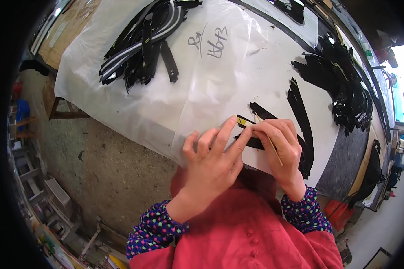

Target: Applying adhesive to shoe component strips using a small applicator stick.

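Observation:
My left hand [213,165] lies with its fingers spread at the near edge of the white-covered table. Its fingertips touch a short black strip that carries a small yellow patch [242,121]. Between the fingers of my right hand [283,145] is a thin wooden stick [278,157], held aslant, its upper end just beyond the patch. Both hands meet at the strip and hide much of it. Another black piece [255,143] shows beneath them. Longer black strips [299,110] lie to the right of my right hand.
A heap of black strips with grey-white bands [143,49] sits at the far left on plastic sheeting [94,58]. A bigger black heap [348,85] stands at the right. Handwritten marks [213,42] show on the sheet. Left of the table is bare floor [121,170].

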Motion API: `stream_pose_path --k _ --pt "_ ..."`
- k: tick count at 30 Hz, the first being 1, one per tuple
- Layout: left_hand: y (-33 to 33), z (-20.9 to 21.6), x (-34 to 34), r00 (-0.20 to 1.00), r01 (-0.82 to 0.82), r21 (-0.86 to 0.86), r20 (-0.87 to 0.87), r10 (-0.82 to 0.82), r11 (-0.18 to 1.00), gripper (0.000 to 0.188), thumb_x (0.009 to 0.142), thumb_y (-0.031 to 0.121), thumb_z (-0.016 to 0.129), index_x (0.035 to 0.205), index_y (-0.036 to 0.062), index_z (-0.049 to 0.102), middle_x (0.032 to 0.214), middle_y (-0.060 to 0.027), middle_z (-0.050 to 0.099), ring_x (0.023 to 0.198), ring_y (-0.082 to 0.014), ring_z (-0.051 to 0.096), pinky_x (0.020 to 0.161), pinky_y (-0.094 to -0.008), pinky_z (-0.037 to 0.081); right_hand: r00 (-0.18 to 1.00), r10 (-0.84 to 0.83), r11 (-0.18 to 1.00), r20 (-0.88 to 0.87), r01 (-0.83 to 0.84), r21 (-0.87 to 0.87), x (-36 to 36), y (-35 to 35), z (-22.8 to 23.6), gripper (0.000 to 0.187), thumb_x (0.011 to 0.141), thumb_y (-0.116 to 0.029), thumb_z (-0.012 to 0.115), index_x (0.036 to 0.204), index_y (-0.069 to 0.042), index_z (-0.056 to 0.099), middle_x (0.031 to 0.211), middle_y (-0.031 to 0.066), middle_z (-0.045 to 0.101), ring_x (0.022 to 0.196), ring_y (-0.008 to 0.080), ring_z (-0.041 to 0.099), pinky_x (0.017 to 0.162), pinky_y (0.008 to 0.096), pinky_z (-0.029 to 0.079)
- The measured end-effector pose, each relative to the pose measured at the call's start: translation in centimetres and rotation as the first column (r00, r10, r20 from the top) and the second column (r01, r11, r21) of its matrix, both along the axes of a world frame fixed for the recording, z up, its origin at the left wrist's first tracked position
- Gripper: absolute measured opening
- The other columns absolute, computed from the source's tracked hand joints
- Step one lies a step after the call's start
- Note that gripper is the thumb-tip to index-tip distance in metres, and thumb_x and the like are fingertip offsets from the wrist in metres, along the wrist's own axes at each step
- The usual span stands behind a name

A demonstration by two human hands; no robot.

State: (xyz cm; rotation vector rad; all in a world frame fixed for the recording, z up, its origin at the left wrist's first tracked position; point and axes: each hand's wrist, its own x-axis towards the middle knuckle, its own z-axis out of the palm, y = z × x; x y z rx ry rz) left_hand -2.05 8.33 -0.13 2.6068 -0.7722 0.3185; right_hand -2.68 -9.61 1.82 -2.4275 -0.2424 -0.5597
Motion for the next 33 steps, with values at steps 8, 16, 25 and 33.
stream_pose_path --k 8,16,25,33 --pt "1.2 0.2 -0.8 0.999 0.04 -0.092 -0.005 -0.041 0.995 0.051 0.086 0.014 0.066 0.137 0.0223 0.064 0.14 0.0009 0.055 0.117 -0.0168 0.051 0.105 -0.0496 0.028 0.999 -0.051 0.998 0.011 0.05 0.045 -0.1 0.0 -0.1 0.02 0.082 0.008 0.073 0.1 0.0 0.068 0.095 0.0116 0.069 0.089 0.0278 0.065 0.076 0.035 0.054" --pt "1.3 -0.6 -3.1 0.997 0.016 0.072 0.079 -0.022 0.997 0.051 0.088 0.009 0.059 0.137 0.0218 0.064 0.134 0.0026 0.057 0.116 -0.0156 0.051 0.107 -0.0513 0.027 0.998 -0.041 0.994 0.039 0.037 0.104 -1.7 -1.2 1.1 0.026 0.08 0.007 0.076 0.104 0.0 0.067 0.095 0.0118 0.068 0.084 0.0285 0.064 0.072 0.0361 0.053" --pt "1.3 -1.0 -3.3 0.997 0.017 0.02 0.076 -0.018 1.0 0.048 0.088 0.011 0.059 0.135 0.0208 0.066 0.135 0.003 0.055 0.115 -0.0159 0.051 0.106 -0.0508 0.028 0.994 0.11 0.991 0.0 -0.11 0.077 -2.3 -1.5 0.4 0.029 0.078 0.008 0.079 0.104 0.001 0.067 0.094 0.0128 0.068 0.084 0.0279 0.065 0.072 0.0344 0.054" --pt "1.4 -1.4 -3.2 0.99 0.04 0.086 0.133 -0.051 0.995 0.043 0.087 0.012 0.057 0.127 0.0202 0.069 0.141 0.0089 0.058 0.117 -0.0167 0.048 0.107 -0.0471 0.028 0.994 0.105 0.993 -0.04 -0.103 0.049 -2.0 -1.3 0.3 0.029 0.078 0.008 0.079 0.103 0.001 0.068 0.093 0.0129 0.068 0.085 0.0289 0.064 0.073 0.0347 0.054"
